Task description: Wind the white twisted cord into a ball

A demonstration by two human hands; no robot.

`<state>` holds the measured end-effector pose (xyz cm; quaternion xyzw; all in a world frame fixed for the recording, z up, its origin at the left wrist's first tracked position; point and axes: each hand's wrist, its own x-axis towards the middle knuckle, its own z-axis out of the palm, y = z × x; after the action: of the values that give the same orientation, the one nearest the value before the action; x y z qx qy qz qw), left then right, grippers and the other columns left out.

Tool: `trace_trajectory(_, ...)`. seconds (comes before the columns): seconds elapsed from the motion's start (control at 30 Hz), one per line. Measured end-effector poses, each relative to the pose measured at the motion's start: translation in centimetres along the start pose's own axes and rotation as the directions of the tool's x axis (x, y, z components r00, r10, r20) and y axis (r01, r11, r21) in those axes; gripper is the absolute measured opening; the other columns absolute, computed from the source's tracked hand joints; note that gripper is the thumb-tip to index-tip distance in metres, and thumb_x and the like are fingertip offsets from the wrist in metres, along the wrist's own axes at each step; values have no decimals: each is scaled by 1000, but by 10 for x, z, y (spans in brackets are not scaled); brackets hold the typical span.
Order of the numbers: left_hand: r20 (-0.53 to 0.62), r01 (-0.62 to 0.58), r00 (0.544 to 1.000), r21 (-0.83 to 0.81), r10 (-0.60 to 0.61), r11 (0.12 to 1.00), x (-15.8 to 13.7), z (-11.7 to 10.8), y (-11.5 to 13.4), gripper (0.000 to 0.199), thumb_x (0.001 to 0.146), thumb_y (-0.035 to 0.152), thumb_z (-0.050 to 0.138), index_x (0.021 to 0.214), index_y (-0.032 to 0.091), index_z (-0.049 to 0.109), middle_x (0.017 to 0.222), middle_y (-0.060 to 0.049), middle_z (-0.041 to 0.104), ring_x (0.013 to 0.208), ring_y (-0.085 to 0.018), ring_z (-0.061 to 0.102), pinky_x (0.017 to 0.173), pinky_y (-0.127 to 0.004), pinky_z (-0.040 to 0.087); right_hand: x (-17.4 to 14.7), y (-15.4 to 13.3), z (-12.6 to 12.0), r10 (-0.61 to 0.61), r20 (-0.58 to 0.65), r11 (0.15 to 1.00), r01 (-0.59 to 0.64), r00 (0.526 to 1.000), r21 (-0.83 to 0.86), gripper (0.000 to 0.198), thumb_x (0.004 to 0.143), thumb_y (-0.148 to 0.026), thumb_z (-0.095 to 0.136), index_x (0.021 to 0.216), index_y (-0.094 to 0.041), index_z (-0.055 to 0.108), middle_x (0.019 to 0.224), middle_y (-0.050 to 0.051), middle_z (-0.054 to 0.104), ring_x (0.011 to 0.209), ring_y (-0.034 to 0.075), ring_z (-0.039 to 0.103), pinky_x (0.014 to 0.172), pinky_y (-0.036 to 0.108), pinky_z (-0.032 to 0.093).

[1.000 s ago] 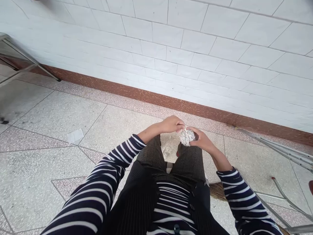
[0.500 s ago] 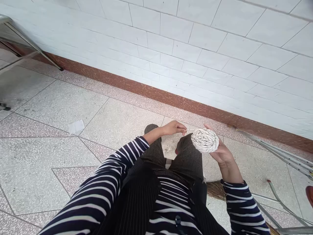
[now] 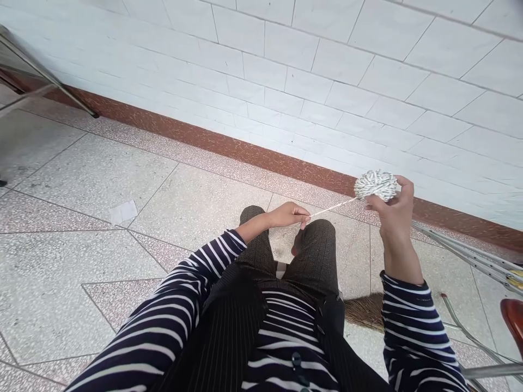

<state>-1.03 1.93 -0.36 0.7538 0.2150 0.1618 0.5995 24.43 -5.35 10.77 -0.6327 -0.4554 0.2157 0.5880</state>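
Observation:
Raised at the right, my right hand (image 3: 394,209) grips a white ball of cord (image 3: 376,185) between thumb and fingers. A length of white cord (image 3: 333,207) runs taut from the ball down and left to my left hand (image 3: 291,214). There the thumb and fingertips pinch it, above the gap between my knees. Part of the ball's near side is covered by my right thumb.
A tiled white wall (image 3: 286,71) with a red-brown skirting (image 3: 229,146) stands ahead. At the left is a metal-legged frame (image 3: 53,71); a white paper piece (image 3: 123,212) lies on the floor. Bristles (image 3: 363,311) and a folded metal frame (image 3: 461,250) are at the right.
My right hand has moved up and to the right with the ball, turning it. The cord between the hands is longer now. My left hand has stayed almost in place.

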Motion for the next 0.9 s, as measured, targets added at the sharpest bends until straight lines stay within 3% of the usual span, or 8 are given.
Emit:
trace_trajectory(0.07, 10, -14, 1000, -2, 14, 1000, 0, -2, 13, 35, 94, 36, 56, 72, 14, 72, 78, -3, 71, 76, -13, 62, 78, -23, 42, 2, 5, 3, -110, 17, 962, 111, 994, -250, 64, 62, -26, 81, 121, -25, 58, 113, 6, 62, 104, 27, 59, 82, 40, 55)
trace_trajectory(0.13, 25, -32, 999, 10, 32, 999, 0, -6, 25, 35, 93, 35, 56, 71, 13, 72, 78, -3, 71, 76, -13, 62, 78, -24, 42, 0, 8, 7, -121, 72, 859, 141, 990, -492, 66, 62, -32, 81, 123, -23, 58, 120, 10, 58, 115, 34, 54, 93, 49, 49)
trace_trajectory(0.23, 23, -43, 999, 80, 41, 996, 4, -13, 40, 34, 92, 33, 55, 69, 14, 72, 74, -2, 70, 70, -11, 61, 73, -22, 41, -9, 16, 15, 79, 238, 796, 82, 968, -599, 72, 61, -39, 80, 127, -22, 57, 129, 16, 52, 119, 42, 51, 97, 54, 45)
trace_trajectory(0.37, -17, -55, 998, 274, 62, 960, 12, -16, 43, 31, 89, 27, 55, 64, 15, 70, 65, 1, 67, 60, -10, 55, 63, -23, 35, -30, 35, 28, 249, 585, 906, 28, 772, -423, 70, 62, -35, 78, 129, -27, 60, 134, 14, 55, 119, 41, 53, 99, 51, 45)
trace_trajectory(0.53, 31, -137, 990, 400, 136, 906, 17, -16, 32, 23, 89, 24, 58, 74, 20, 75, 68, 2, 70, 63, -12, 58, 66, -24, 36, -46, 52, 20, 270, 754, 950, -40, 599, -309, 68, 67, -35, 73, 133, -31, 60, 129, 7, 64, 119, 34, 58, 102, 49, 46)
trace_trajectory(0.7, 43, -195, 980, 365, 192, 910, 19, -14, 30, 20, 90, 29, 60, 81, 21, 76, 77, 0, 73, 73, -15, 62, 72, -25, 38, -50, 60, -2, 290, 870, 906, -407, 398, -116, 76, 68, -33, 76, 141, -31, 54, 139, 6, 61, 130, 31, 55, 109, 47, 42)
trace_trajectory(0.77, 25, -188, 981, 333, 190, 924, 21, -13, 27, 22, 92, 30, 59, 82, 20, 75, 81, -1, 74, 77, -15, 64, 74, -24, 39, -54, 61, -6, 264, 868, 846, -533, 421, 1, 86, 64, -34, 81, 144, -32, 50, 146, 6, 56, 134, 31, 52, 112, 46, 40)
trace_trajectory(0.9, -11, -113, 993, 229, 119, 967, 25, -13, 9, 27, 93, 32, 56, 82, 15, 75, 85, -3, 74, 81, -15, 65, 76, -23, 41, -59, 52, -9, 206, 796, 772, -595, 569, 225, 113, 50, -44, 90, 151, -34, 39, 151, 7, 51, 138, 34, 50, 114, 48, 40)
